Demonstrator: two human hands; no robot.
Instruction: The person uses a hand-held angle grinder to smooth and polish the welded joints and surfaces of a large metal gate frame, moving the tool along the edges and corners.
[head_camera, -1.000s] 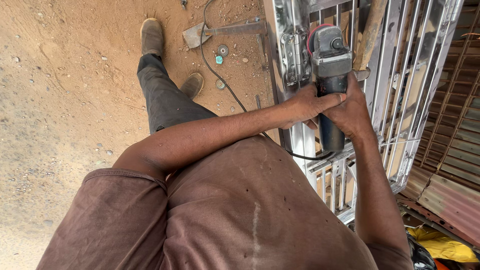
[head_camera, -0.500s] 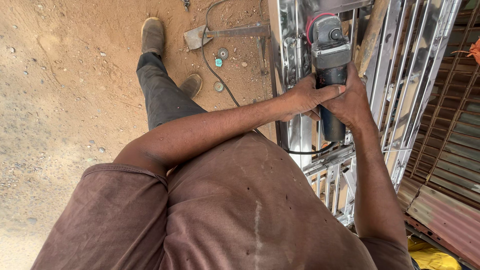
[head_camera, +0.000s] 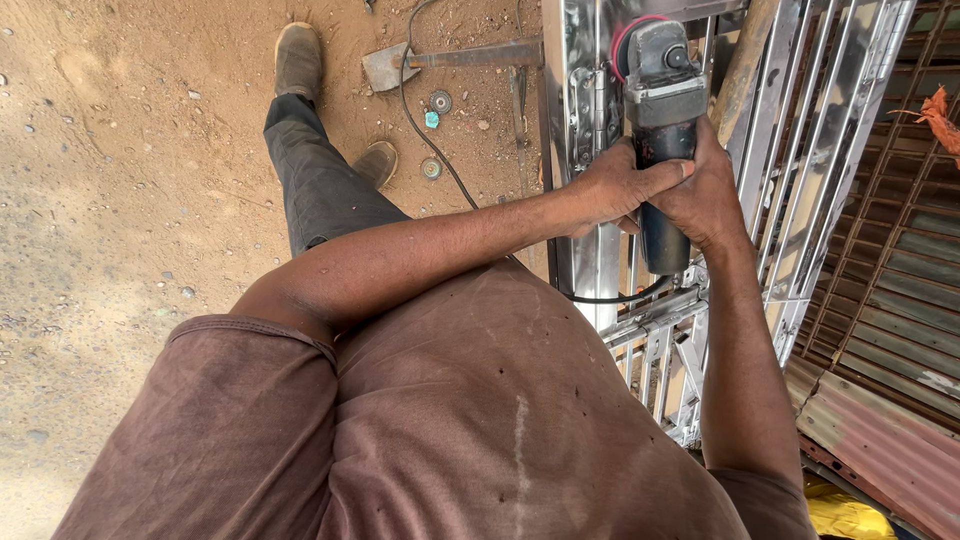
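- Angle grinder (head_camera: 660, 120): dark body with a red-edged guard at the head, held out in front of the person and above a shiny metal gate frame (head_camera: 590, 80) that stands or lies directly ahead of the torso.
- Long axis of the grinder: runs away from the person, tail end toward the body, head and guard at the far end. It lies roughly parallel to the bright upright bars of the frame.
- The head of the tool sits just beside a hinge plate (head_camera: 585, 95) on the frame's wide polished post; whether the disc actually touches the metal cannot be told from this view.
- Left hand (head_camera: 620, 185): closed, fingers wrapped over the left side of the grinder body about midway along it. The forearm crosses the chest from the left to reach it.
- Right hand (head_camera: 705, 195): closed around the rear barrel of the grinder from the right side, thumb side up. The two hands overlap, touching each other on the tool.
- Nearer hand: both are on the tool; the right sits slightly closer to the tail, the left slightly further forward.
- Power cord (head_camera: 440, 150): black, leaves the grinder tail in a loop below the hands and trails off across the sandy ground (head_camera: 120, 200) to the left of the frame.
- On the ground near the frame base: a few small round discs (head_camera: 440, 100) and a flat steel bar (head_camera: 470, 55); the person's dusty boot (head_camera: 298, 60) is planted beside them.
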